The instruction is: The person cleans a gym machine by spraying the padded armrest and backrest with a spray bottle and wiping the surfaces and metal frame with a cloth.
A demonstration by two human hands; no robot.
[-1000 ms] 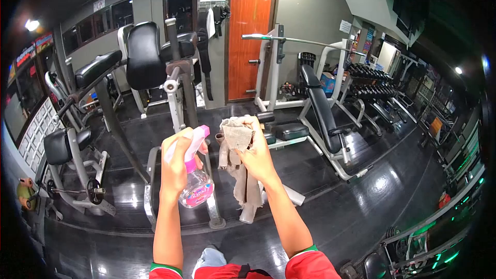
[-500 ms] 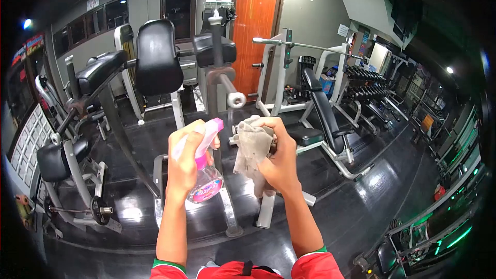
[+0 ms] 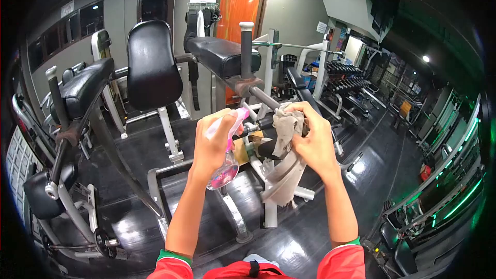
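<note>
Far left: black padded seat (image 3: pixel 150 57) on gym machine, well apart from my hands. My left hand (image 3: pixel 213 147) wrapped tight round pink spray bottle (image 3: pixel 225 168), nozzle aimed right toward cloth. Between hands: machine's metal bar (image 3: pixel 261 95) under black arm pad (image 3: pixel 219 54). My right hand (image 3: pixel 312 139) clenched on grey cloth (image 3: pixel 285 124), pressing it against bar end; cloth tail hangs down below. Orange door (image 3: pixel 240 8) behind.

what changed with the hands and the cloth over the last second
The right hand carried the cloth forward onto the machine's black handle, where it now presses. The view closed in on the machine. The left hand kept hold of the pink spray bottle, aimed toward the cloth as before.
</note>
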